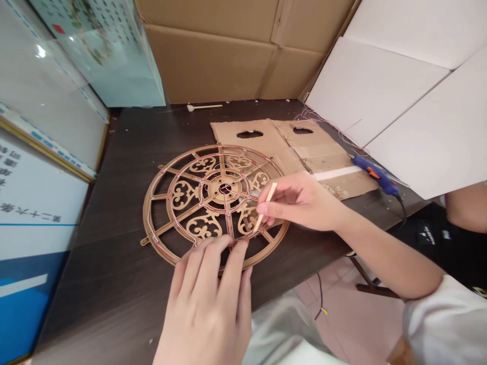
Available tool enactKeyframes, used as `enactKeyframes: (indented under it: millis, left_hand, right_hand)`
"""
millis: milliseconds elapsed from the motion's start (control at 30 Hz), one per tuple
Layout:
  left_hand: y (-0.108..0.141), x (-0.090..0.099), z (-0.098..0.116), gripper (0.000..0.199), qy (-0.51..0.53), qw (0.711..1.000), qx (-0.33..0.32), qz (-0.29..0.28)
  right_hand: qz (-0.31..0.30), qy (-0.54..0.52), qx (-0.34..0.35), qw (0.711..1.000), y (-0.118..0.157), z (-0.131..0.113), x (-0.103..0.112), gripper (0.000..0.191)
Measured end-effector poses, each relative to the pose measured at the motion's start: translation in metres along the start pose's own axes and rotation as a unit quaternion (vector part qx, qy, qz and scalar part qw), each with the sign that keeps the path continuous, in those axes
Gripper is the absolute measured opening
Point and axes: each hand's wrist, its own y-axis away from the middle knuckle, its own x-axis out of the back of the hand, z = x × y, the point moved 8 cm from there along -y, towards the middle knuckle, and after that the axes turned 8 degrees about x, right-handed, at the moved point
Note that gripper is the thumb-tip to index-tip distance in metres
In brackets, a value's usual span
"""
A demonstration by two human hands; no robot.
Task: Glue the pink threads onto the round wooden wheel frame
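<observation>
A round, gold-coloured openwork frame with spokes, scrollwork and a hub lies on the dark table. Thin red and white wires run along its rings and spokes. My right hand pinches a thin wooden stick, which is tilted with its lower end at the wire on the frame's near right. At the near edge, my left hand has its fingers bent over the outer rim, with the index fingertip close to the stick's end. The fingertips are partly hidden behind the back of the hand.
Behind the frame lies a flat cardboard piece with two holes. A blue glue gun and loose wires are at the right. Another small stick lies at the back. Cardboard and white boxes wall the table. Another person's arm shows at far right.
</observation>
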Motion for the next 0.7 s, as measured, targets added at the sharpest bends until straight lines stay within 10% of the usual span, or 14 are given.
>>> enactKeyframes:
  millis: [700]
  left_hand:
    - [0.001,-0.001,-0.003,0.028,-0.004,1.0,0.002,-0.001]
  right_hand:
    - [-0.008,0.037,0.059,0.998,0.002,-0.008,0.0,0.018]
